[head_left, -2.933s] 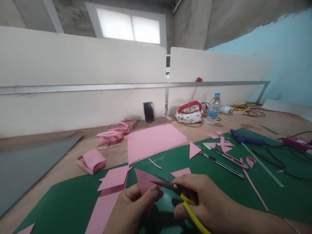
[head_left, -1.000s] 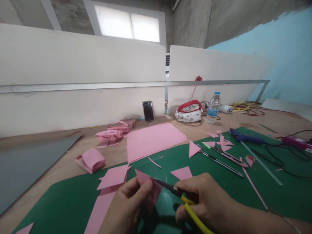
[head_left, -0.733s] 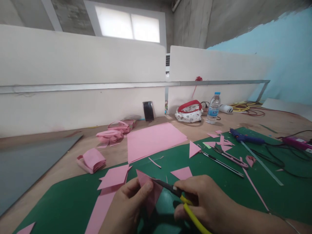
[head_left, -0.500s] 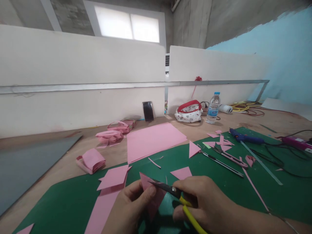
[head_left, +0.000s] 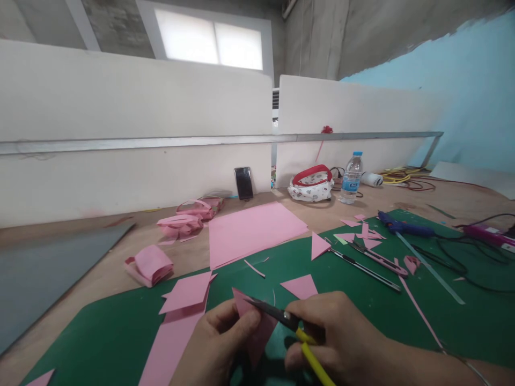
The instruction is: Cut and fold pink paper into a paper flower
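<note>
My left hand point(head_left: 225, 338) pinches a folded pink paper piece point(head_left: 261, 335) between thumb and fingers, its pointed tip upward. In my right hand point(head_left: 333, 332) is a pair of scissors point(head_left: 308, 338) with yellow handles and dark blades. The blades reach left across the upper part of the paper, close to my left thumb; whether they are fully closed I cannot tell. Under both hands lies a green cutting mat point(head_left: 112, 327). Beside the left hand are pink paper pieces point(head_left: 187, 292), and a pink cut piece point(head_left: 300, 287) rests just beyond the scissors.
Pink sheets point(head_left: 253, 230) lie behind the mat, with folded pink bundles point(head_left: 148, 265) to their left. Rightward are a pen point(head_left: 366, 271), a utility knife point(head_left: 380, 260) and a blue glue gun point(head_left: 406, 225) with its cord. A phone point(head_left: 243, 183), pouch point(head_left: 310, 185) and bottle point(head_left: 351, 179) stand at the back.
The paper and scissors have shifted very slightly, the paper's tip a little lower and to the right. Both hands keep the same hold.
</note>
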Tool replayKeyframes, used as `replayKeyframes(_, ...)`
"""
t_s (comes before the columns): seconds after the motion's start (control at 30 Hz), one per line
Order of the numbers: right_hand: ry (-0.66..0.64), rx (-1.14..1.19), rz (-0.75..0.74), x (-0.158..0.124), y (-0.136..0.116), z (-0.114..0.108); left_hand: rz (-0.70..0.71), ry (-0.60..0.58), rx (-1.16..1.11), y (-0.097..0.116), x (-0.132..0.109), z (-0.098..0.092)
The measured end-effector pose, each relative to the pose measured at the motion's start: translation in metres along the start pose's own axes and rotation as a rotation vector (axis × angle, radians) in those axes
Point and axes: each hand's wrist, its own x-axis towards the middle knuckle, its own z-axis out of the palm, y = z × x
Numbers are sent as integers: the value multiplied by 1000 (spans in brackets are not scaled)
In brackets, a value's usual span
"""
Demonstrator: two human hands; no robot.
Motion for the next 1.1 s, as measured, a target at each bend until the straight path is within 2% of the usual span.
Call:
replayKeyframes(0.13,-4,6,-15,0,2,0,5,23,-14,4,-1,2)
replayKeyframes(0.3,15,1,-4,1,4,2,27,100,10,8,3,-4)
replayKeyframes(0.47,17,25,50,2,0,0,81,103,74,5,6,-8)
replayKeyframes(0.6,48,208,128,1,-12,-8,77,150,71,7,5,-4)
replayKeyframes(0.67,71,339,154,2,-17,-10,139,178,119,9,3,-1)
replayKeyframes(0.8,-11,642,254,6,-18,-4,244,191,180,10,-1,6)
replayKeyframes(0.9,-15,717,254,7,-16,0,202,178,167,7,1,5)
replayKeyframes(1.1,85,617,139,3,-16,-2,78,72,263,1,1,1)
